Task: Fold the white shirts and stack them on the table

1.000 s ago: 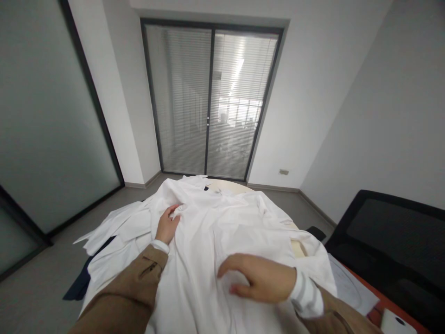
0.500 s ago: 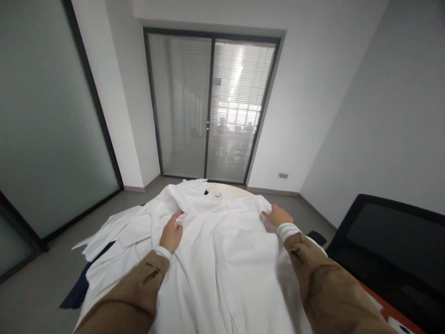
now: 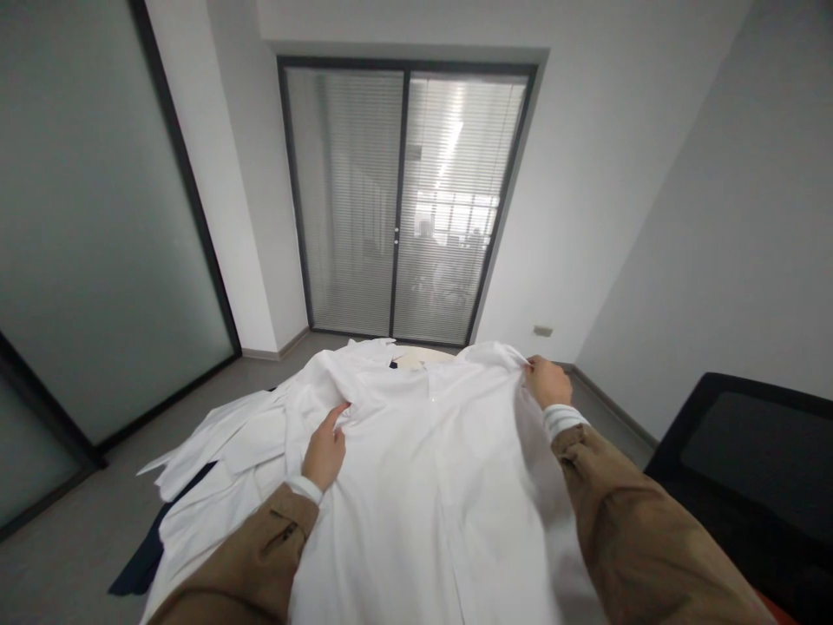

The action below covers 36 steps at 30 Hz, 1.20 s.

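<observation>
A white button-front shirt (image 3: 396, 512) fills the lower centre of the frame, its long axis running from the bottom edge up toward the middle. The neck end points away from the person, toward the glass door (image 3: 342, 208) at upper centre; the other end runs out of the frame. Its placket (image 3: 444, 499) follows that axis, leaning slightly left as it rises, with a small button (image 3: 433, 399) near the neckline. The left hand (image 3: 325, 447), left of centre, pinches a fold near one shoulder between thumb and forefinger. The right hand (image 3: 550, 382), right of centre, pinches the opposite shoulder edge, where the cloth hangs raised. Other white garments (image 3: 240, 430) lie bunched at lower left, over navy cloth (image 3: 140, 555). A pale tabletop (image 3: 423, 356) shows just beyond the neckline, and a black mesh chair (image 3: 761, 434) stands at lower right.
</observation>
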Each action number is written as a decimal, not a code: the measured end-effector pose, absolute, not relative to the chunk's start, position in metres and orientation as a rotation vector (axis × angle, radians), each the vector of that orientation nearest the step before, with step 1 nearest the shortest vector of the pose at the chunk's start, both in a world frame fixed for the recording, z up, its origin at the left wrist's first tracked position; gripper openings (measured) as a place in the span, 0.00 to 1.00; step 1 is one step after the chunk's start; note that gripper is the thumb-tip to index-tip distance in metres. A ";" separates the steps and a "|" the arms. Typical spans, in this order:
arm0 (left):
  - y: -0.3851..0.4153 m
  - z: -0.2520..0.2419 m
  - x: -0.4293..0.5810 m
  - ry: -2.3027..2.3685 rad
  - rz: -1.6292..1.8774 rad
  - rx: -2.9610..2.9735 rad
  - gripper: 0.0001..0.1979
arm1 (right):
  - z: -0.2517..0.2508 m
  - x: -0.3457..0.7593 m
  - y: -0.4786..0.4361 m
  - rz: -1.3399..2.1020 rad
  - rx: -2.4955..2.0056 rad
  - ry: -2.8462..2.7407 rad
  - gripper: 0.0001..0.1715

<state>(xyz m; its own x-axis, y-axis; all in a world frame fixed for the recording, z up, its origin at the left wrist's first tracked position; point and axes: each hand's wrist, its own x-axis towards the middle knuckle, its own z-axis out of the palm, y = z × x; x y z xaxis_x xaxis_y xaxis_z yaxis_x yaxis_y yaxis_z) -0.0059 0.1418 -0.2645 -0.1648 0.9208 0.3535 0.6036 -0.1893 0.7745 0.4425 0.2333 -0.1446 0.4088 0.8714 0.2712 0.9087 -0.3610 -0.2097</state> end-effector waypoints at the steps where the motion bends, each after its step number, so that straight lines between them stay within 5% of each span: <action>1: 0.142 -0.264 -0.005 1.734 1.281 1.765 0.26 | -0.149 0.440 0.233 -0.148 -2.363 -1.570 0.23; 10: 0.144 -0.274 -0.005 1.701 1.293 1.733 0.28 | -0.190 0.344 0.207 -0.207 -2.282 -2.022 0.35; 18: 0.152 -0.280 -0.008 1.795 1.528 1.752 0.23 | -0.221 0.234 0.149 0.526 -2.009 -2.262 0.47; 23: 0.138 -0.252 -0.021 2.336 1.487 1.859 0.22 | -0.258 0.223 0.123 0.369 -1.938 -2.246 0.45; 30: 0.126 -0.226 -0.063 2.613 0.621 1.752 0.32 | -0.272 0.232 0.121 0.254 -1.819 -2.224 0.41; 36: 0.132 -0.190 -0.086 2.529 0.857 1.848 0.22 | -0.274 0.236 0.121 0.258 -1.779 -2.217 0.39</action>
<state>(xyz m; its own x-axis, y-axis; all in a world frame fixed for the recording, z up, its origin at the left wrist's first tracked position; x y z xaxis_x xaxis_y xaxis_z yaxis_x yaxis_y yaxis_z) -0.0860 0.1317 -0.1901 -0.3482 0.8561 0.3818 0.9119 0.2150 0.3497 0.2363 0.1213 -0.2735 -0.1979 0.9741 0.1097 0.9227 0.2229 -0.3146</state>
